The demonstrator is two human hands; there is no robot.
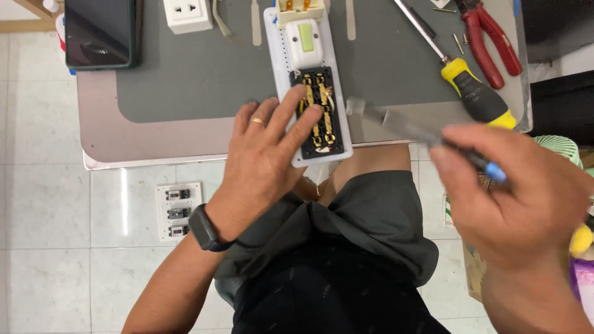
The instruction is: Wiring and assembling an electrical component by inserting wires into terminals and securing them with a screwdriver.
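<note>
My left hand (pixel 263 164) presses on the left edge of a long white electrical plate (pixel 283 86) that lies on a grey mat (pixel 204 74). Its fingers rest on a black socket module with brass contacts (pixel 318 111). Above that module sit a white switch with a green rocker (pixel 304 40) and a cream module. My right hand (pixel 516 198) is closed around a blurred tool with a blue-tipped handle (pixel 421 133), its tip pointing left toward the plate's right edge.
A dark phone (pixel 99 31) and a white socket (pixel 187 13) lie at the back left. A yellow-and-black screwdriver (pixel 476 93), red pliers (pixel 492 40) and small screws lie at the right. Another white plate (pixel 178 210) lies on the tiled floor.
</note>
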